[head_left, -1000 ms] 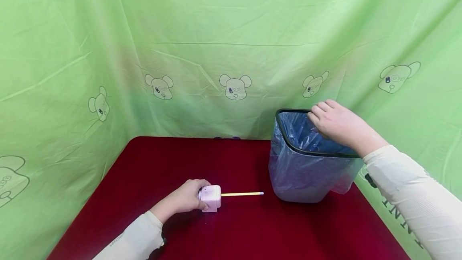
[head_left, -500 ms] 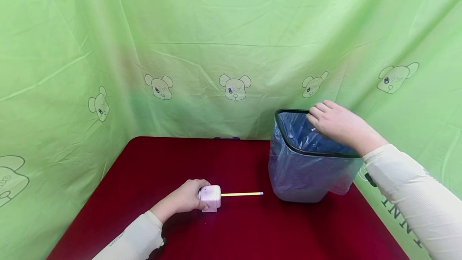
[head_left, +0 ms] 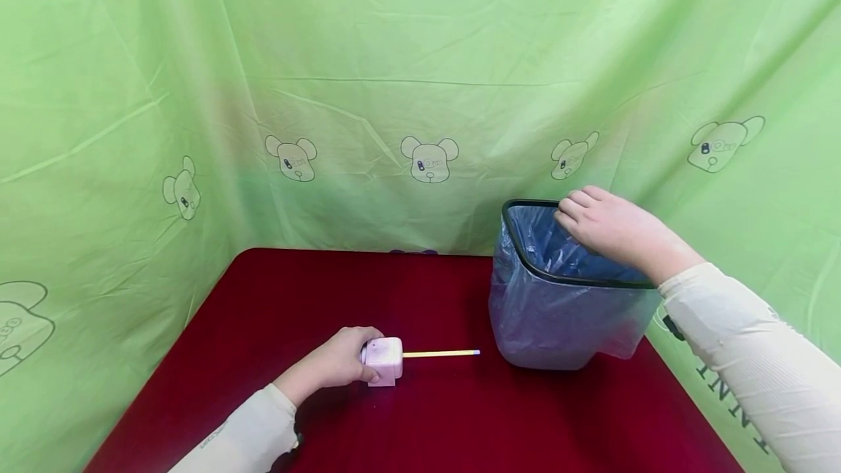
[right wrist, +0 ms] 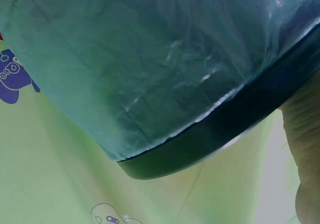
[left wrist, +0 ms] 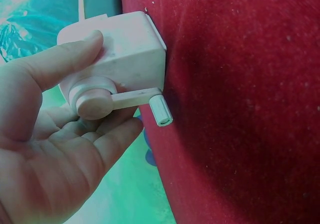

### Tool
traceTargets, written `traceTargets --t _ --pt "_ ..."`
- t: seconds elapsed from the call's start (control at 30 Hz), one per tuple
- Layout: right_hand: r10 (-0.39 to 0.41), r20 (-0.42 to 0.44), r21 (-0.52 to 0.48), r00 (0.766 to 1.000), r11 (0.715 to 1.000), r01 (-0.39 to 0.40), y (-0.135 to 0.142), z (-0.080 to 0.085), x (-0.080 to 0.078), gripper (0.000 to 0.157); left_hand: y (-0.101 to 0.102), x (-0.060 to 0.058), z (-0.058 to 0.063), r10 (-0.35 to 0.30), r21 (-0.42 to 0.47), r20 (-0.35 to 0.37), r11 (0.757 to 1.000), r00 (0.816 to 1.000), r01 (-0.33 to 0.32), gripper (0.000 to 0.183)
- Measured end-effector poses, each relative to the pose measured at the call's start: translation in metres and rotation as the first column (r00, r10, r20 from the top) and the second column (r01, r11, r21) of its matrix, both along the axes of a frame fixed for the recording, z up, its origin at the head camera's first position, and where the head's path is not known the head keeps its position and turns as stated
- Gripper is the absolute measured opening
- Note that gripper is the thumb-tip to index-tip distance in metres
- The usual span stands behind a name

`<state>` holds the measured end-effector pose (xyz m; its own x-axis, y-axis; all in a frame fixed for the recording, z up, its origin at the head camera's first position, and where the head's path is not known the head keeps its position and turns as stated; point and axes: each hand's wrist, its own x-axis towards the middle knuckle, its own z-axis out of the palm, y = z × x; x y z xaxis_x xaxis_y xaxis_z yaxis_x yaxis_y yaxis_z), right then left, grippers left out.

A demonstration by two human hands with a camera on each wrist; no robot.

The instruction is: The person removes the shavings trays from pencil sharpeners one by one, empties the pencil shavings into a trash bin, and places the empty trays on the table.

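A pale pink crank pencil sharpener [head_left: 384, 361] stands on the red table, gripped by my left hand [head_left: 342, 358]. In the left wrist view, the thumb [left wrist: 82, 57] lies along the body of the sharpener [left wrist: 130, 49], and the crank handle [left wrist: 161, 110] juts out beside it. From its far side a yellow pencil [head_left: 440, 353] points right, its tip end hidden inside. My right hand [head_left: 607, 225] hangs over the opening of a bin [head_left: 571, 327] lined with a clear bluish bag, fingers bent downward. What lies under those fingers is hidden. The right wrist view shows the bin's rim [right wrist: 200, 144] beside part of the hand.
The bin stands at the right of the red table [head_left: 368, 290], its dark rim [head_left: 525, 261] uppermost and the bag folded over outside. A green patterned curtain [head_left: 355, 93] rises behind and along both sides of the table.
My right hand has shifted slightly left and down over the bin. A small pale speck seen below its fingers half a second ago no longer shows. The left hand and sharpener stay put.
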<state>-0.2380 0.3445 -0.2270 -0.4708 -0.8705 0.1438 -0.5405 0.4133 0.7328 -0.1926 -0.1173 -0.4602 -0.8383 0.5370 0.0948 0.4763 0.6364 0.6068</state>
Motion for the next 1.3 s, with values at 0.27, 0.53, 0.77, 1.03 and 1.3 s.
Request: traceTargets --t 0.27,0.53,0.77,1.03,1.3 --pt "0.026 -0.024 0.030 0.999 0.999 -0.026 -0.0021 0.0001 0.0017 0.027 -0.0008 -0.0002 0.0002 0.001 0.007 0.003 1.000 1.000 -0.001 0.057" --pt "0.030 -0.041 0.073 0.999 0.997 -0.027 -0.0029 0.0015 0.0022 0.030 -0.0003 -0.0005 -0.0006 0.008 -0.003 -0.005 1.000 1.000 -0.008 0.057" --pt "0.061 -0.058 0.099 0.996 0.994 -0.055 -0.0046 0.0015 0.0020 0.034 -0.0002 -0.0005 -0.0019 0.009 -0.006 -0.011 1.000 1.000 -0.009 0.056" --pt "0.076 -0.061 0.061 0.995 0.996 -0.072 -0.0032 -0.0026 0.0007 0.031 -0.0010 -0.0020 -0.0032 0.009 -0.004 -0.009 1.000 1.000 -0.009 0.056" --pt "0.037 -0.060 0.023 0.997 0.999 -0.035 0.0002 -0.0050 0.0007 0.027 -0.0021 -0.0032 -0.0053 0.007 -0.010 -0.007 1.000 1.000 -0.007 0.056"
